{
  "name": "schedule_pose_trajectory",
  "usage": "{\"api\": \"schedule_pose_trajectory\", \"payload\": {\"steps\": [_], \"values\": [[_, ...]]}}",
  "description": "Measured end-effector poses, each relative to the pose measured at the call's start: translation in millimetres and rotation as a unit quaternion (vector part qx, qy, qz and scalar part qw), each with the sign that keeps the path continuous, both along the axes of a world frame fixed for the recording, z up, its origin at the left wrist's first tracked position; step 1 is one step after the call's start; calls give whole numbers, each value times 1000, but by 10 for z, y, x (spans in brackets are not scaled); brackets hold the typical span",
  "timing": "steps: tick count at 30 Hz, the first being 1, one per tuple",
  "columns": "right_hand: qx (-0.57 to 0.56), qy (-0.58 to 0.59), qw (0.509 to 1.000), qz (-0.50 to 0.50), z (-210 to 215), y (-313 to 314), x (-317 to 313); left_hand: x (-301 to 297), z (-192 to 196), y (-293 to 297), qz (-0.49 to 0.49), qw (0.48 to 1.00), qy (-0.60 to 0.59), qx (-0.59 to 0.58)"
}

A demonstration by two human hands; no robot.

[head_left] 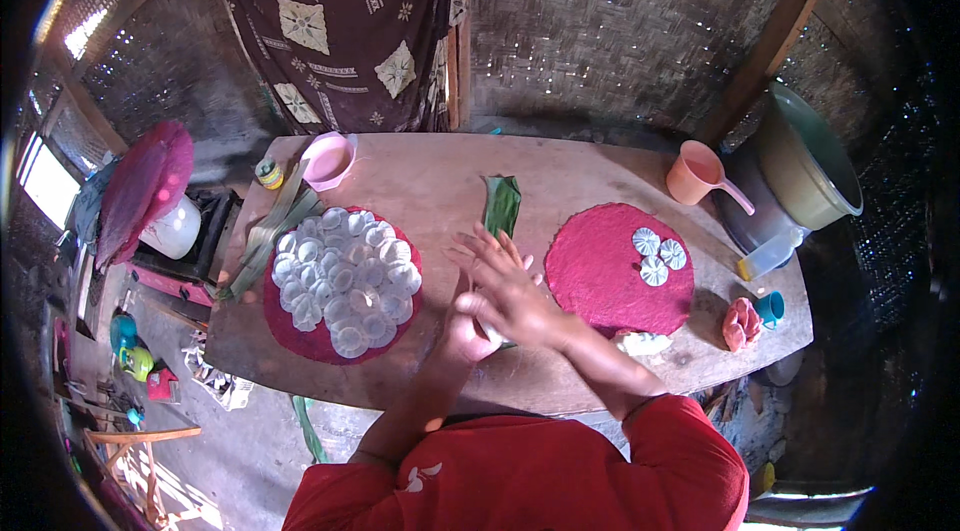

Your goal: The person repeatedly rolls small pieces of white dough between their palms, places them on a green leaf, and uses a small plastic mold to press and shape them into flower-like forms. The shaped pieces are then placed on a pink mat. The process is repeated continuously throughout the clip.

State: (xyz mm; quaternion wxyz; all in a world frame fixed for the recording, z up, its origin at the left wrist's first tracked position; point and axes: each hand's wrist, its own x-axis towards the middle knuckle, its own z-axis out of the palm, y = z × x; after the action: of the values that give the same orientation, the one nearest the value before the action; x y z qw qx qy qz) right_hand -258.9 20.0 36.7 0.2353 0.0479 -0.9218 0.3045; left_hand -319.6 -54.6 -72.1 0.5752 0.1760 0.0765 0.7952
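My left hand [468, 333] and my right hand [520, 303] are pressed together above the middle of the table. The right lies across the left, its fingers stretched out and flat. A little lump of white dough [490, 333] peeks out at the base of the palms; the rest is hidden between them. Just beyond my fingers lies a folded green leaf strip [502, 206]. To the left, a round magenta mat [290, 334] is heaped with many white pleated discs [345, 276]. On the right, another magenta mat [600, 261] carries a group of three pleated white pieces [655, 259].
A pink bowl [328, 161], a small jar [268, 173] and long leaf strips [262, 241] line the table's left end. At right are a peach dipper [697, 174], a clear bottle [770, 254], a teal cup [769, 308] and a large basin [812, 161]. White dough [643, 343] sits near the front edge.
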Motion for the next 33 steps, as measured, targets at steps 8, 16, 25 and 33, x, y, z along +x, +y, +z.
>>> {"api": "schedule_pose_trajectory", "payload": {"steps": [8, 16, 25, 33], "values": [[-157, 227, 947, 165, 103, -858, -19, -112, 298, -472, -125, 986, 69, 90], [-304, 221, 923, 87, -444, -1033, -266, -322, -369, -600, -165, 980, -76, 82], [153, -278, 917, -242, -1346, 23, 150, -1129, -659, -665, 76, 983, -55, -159], [-719, -25, 694, 15, -447, 148, 296, -1097, -861, -166, 82, 979, -124, -136]]}}
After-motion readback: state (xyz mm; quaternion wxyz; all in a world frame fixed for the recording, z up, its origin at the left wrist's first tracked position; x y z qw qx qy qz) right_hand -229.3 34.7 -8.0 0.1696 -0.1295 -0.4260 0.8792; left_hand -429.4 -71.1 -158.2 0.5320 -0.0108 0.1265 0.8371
